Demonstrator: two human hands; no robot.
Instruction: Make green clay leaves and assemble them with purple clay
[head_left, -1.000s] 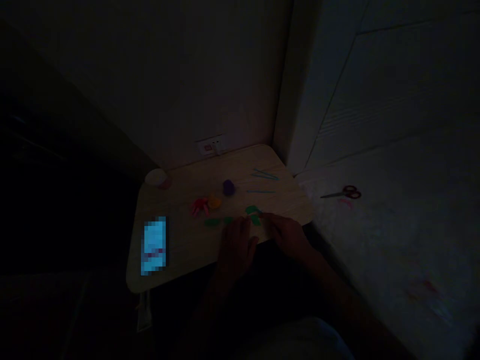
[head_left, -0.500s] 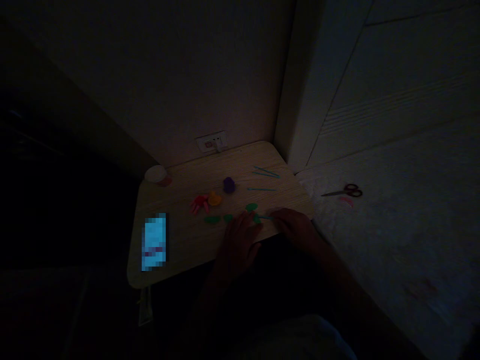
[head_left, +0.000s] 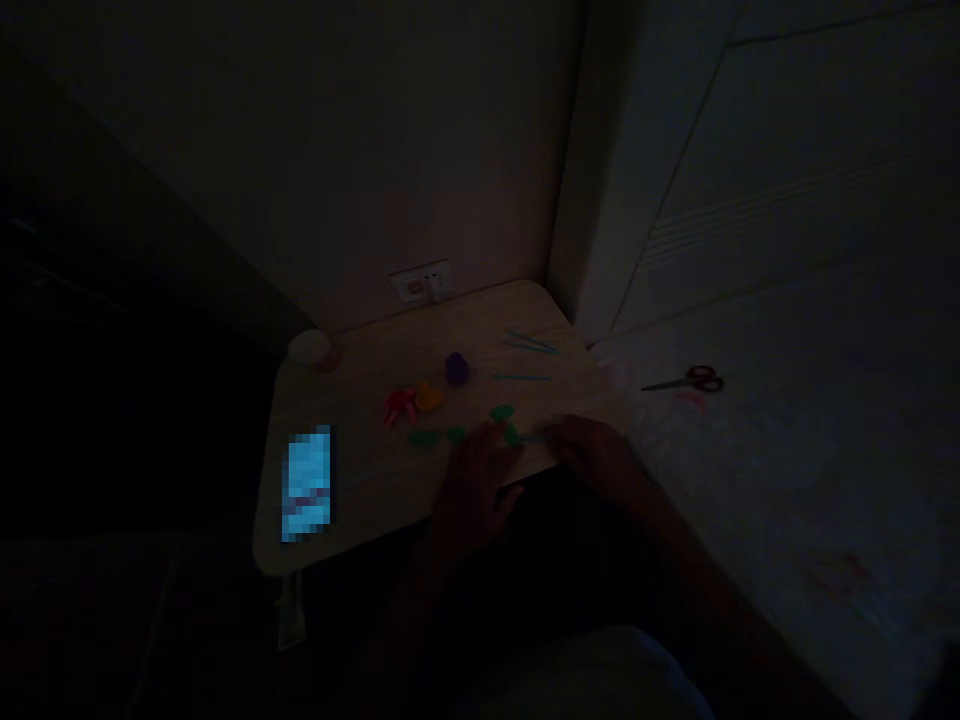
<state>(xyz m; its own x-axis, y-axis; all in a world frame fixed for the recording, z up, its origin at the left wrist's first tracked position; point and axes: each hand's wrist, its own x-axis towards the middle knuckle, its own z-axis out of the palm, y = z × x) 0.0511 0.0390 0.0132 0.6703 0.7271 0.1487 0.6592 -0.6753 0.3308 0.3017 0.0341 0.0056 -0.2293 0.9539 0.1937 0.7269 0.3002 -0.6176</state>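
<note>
From the left on the wood-grained tabletop (head_left: 367, 500), I register a rectangular lit screen (head_left: 307, 485), a rounded pale container (head_left: 309, 348), a splayed red piece (head_left: 400, 406), a flat green oval (head_left: 423, 438), a rounded orange piece (head_left: 428, 397) and a lumpy purple piece (head_left: 457, 369). My left hand (head_left: 474, 480) lies palm-down, its grip too dark to tell, beside a flat green piece (head_left: 512, 435); a thin, straight blue stick (head_left: 531, 439) runs from that to my right hand (head_left: 592, 450), fingers narrowed on its end. Further right, metal-bladed scissors (head_left: 686, 381) with looped handles lie on a pale surface (head_left: 757, 450).
</note>
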